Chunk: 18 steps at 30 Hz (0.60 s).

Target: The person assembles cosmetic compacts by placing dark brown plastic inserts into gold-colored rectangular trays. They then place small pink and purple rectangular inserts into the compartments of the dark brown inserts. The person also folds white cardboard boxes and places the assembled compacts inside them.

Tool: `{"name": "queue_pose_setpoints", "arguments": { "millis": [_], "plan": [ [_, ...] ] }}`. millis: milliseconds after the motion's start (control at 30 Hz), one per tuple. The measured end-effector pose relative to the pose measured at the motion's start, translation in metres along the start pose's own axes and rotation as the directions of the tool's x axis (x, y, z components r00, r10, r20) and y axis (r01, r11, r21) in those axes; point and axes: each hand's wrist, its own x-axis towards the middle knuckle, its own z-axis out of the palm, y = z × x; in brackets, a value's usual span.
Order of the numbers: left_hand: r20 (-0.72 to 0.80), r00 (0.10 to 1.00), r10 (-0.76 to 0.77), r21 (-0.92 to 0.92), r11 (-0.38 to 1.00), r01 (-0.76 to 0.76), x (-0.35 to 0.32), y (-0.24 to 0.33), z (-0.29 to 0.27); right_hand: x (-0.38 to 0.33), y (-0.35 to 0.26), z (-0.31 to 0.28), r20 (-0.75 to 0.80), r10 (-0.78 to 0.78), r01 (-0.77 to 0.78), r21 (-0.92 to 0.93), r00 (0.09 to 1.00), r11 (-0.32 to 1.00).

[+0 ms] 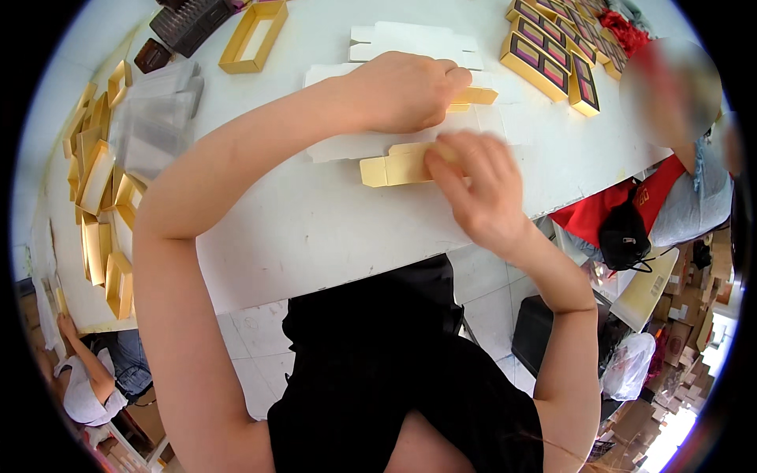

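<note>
A partly folded gold cardboard box (398, 167) lies on the white table, its flaps sticking out to the left. My left hand (410, 91) reaches across to its far side, fingers curled down into a fist; another gold flap (479, 96) shows just right of the knuckles. On the near side, my right hand (482, 181) pinches the box by its right part, the fingertips slightly smeared by motion. Both hands cover the middle of the box, so I cannot tell how its parts join. White flattened cardboard blanks (414, 39) lie beneath and beyond my hands.
An open gold tray (254, 38) stands at the far left, near dark plastic trays (189, 27). Clear plastic covers (158, 110) and several gold trays (96, 177) pile up at left. Filled boxes (540, 59) stand far right. A person sits at right, another at lower left.
</note>
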Motion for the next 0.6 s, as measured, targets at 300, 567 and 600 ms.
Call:
{"name": "queue_pose_setpoints", "arguments": {
  "millis": [300,567,600],
  "plan": [
    [0.089,0.996,-0.032,-0.114,0.993,0.043,-0.005,-0.003,-0.008,0.01,-0.005,-0.006,0.073,0.068,-0.074,0.077,0.995,0.994],
    [0.033,0.999,0.006,-0.206,0.979,0.0,-0.005,-0.004,-0.001,0.029,0.032,0.001,0.273,0.124,-0.203,0.282,0.954,0.938],
    [-0.026,0.998,0.052,-0.211,0.976,-0.057,-0.004,-0.003,-0.008,0.026,0.033,0.002,0.226,0.104,-0.163,0.262,0.969,0.951]
  ]
}}
